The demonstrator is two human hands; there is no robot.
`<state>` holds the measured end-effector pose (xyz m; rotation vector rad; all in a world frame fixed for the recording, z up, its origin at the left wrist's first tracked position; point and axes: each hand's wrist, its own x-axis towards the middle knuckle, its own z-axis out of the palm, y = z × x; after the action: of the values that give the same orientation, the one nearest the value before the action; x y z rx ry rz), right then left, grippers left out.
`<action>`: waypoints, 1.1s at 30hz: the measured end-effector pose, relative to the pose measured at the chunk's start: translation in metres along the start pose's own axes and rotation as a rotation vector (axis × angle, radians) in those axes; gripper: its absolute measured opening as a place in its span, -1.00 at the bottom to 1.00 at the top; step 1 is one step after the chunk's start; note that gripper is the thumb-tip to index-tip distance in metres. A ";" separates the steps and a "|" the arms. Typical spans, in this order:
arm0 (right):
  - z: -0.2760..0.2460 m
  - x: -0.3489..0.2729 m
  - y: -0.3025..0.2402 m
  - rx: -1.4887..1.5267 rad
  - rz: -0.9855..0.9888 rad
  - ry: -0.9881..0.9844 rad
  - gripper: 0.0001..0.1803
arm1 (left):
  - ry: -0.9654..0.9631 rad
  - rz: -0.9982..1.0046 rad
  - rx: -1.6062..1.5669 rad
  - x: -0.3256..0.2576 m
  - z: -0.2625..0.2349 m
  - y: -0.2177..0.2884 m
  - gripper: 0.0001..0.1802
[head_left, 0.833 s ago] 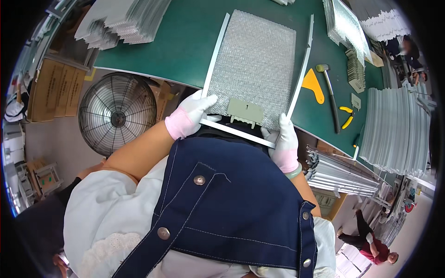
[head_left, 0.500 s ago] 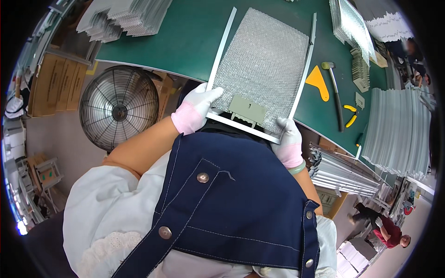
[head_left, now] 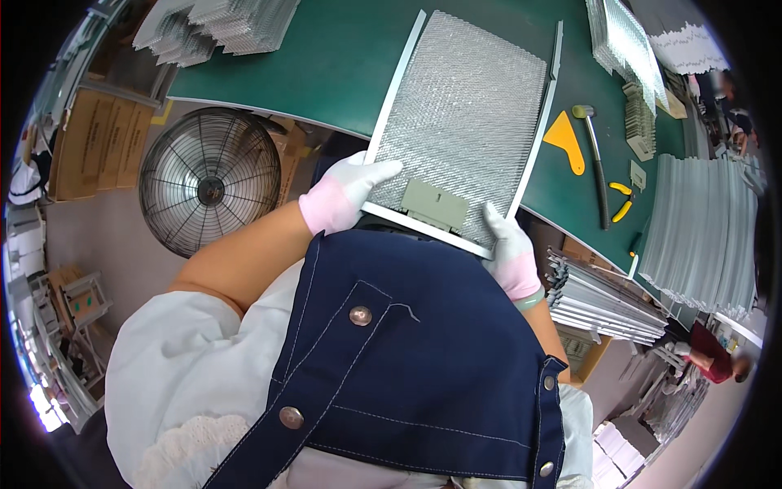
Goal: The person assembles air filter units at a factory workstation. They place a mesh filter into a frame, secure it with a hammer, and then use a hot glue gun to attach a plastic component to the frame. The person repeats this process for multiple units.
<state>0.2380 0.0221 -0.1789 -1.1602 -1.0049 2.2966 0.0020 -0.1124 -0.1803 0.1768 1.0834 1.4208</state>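
Observation:
A silvery metal mesh filter panel (head_left: pixel 472 98) lies between the rails of a white metal frame (head_left: pixel 389 106), partly over the green table. My left hand (head_left: pixel 346 191), in a white glove with a pink cuff, grips the frame's near left corner, thumb on the mesh. At the near right corner, my right hand (head_left: pixel 511 248), gloved likewise, holds the frame with its thumb on the mesh; the fingers below are hidden. A grey-green plate (head_left: pixel 436 204) with a small slot sits on the mesh at the near rail, its prongs now hidden.
On the green table (head_left: pixel 326 81) lie a yellow scraper (head_left: pixel 565 143), a hammer (head_left: pixel 592 163) and yellow-handled pliers (head_left: pixel 621 202). Stacked frame strips (head_left: pixel 700 236) stand at the right, mesh panels (head_left: pixel 244 24) at the far left. A floor fan (head_left: pixel 210 183) stands left. One person (head_left: pixel 713 354) is at the right.
The mesh and plate have met the near rail, closing the gap there and hiding the plate's prongs. The left rail now lies against the mesh. The person in red at the right has moved.

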 end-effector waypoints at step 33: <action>-0.013 0.021 -0.007 0.220 0.178 0.041 -0.74 | -0.073 -0.083 0.577 0.026 -0.010 0.020 -0.64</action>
<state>0.2364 0.0453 -0.1899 -1.2405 -0.6366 2.4358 -0.0244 -0.0911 -0.1847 0.5849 1.4000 0.9896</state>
